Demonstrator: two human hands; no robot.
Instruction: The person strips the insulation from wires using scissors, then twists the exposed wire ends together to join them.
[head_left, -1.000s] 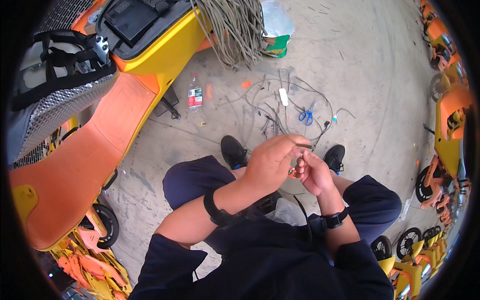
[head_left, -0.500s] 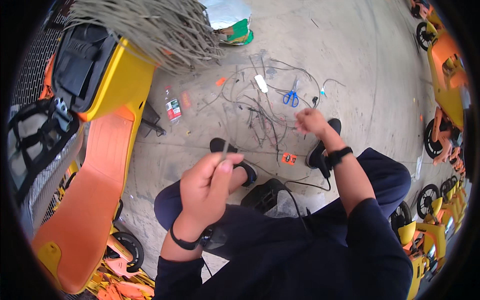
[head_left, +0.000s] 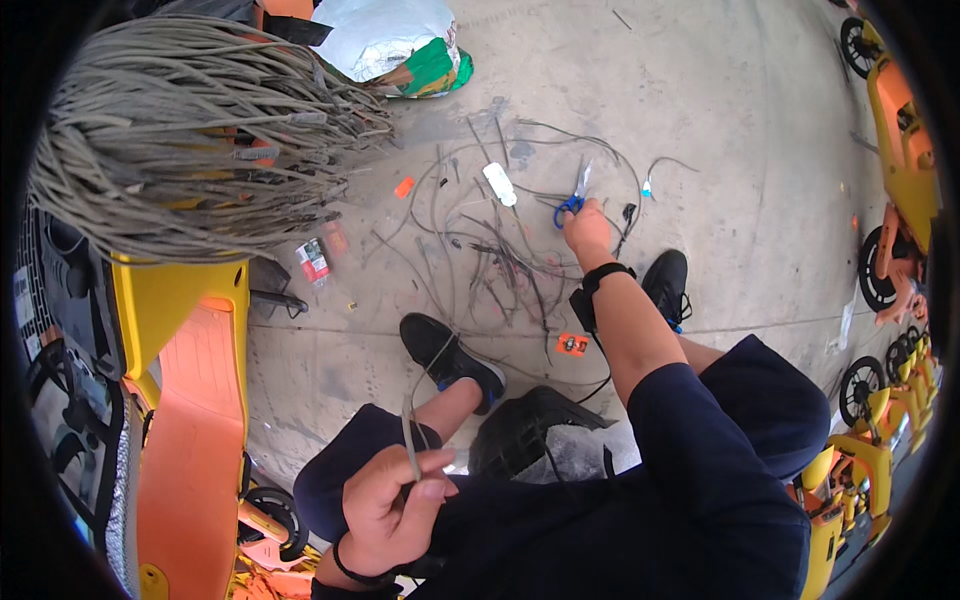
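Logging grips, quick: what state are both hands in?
Left hand: closed, holding a cable.
Right hand: at the scissors; open or closed, cannot tell.

Place: workshop-like vehicle depot
Floor (head_left: 720,150): bare concrete, loose cables (head_left: 512,262) below-left of the right fingers (head_left: 590,212)
Scooters (head_left: 880,462): yellow-orange row, well right of those fingers
Cable bundle (head_left: 190,140): big, grey, well left of them

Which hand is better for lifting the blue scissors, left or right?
Probably the right hand: it's at the handle end of the blue scissors, though I can't tell whether it grips them. The left hand is farther away and holds a grey cable.
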